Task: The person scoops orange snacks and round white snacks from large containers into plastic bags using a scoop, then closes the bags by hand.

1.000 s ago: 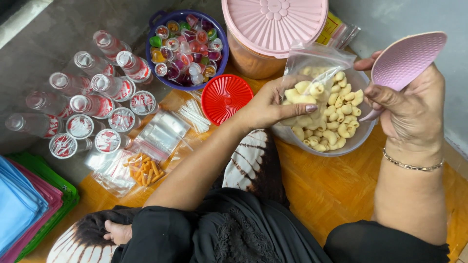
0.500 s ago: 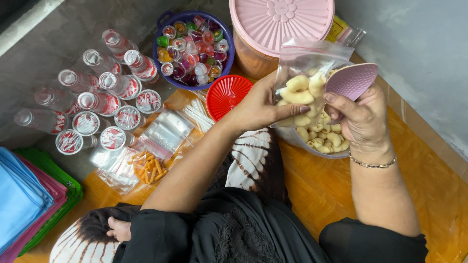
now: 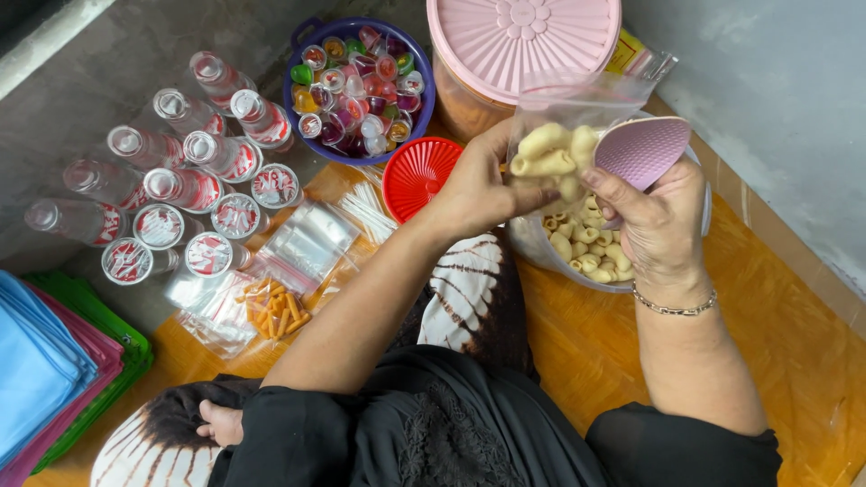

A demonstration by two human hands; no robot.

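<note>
seated on the floor, the left hand (image 3: 478,194) pinches a clear bag (image 3: 564,135) open while the right hand (image 3: 654,225), fingers clamped on a pink scoop (image 3: 642,149), tips pale snacks (image 3: 550,158) in; a slack bag mouth could spill them beside the bowl (image 3: 541,252) below.

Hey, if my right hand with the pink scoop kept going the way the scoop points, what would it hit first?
Probably the big pink lid. The right hand aims the pink scoop up and away, over the clear bag. Depth is unclear, so it may pass over.
</note>
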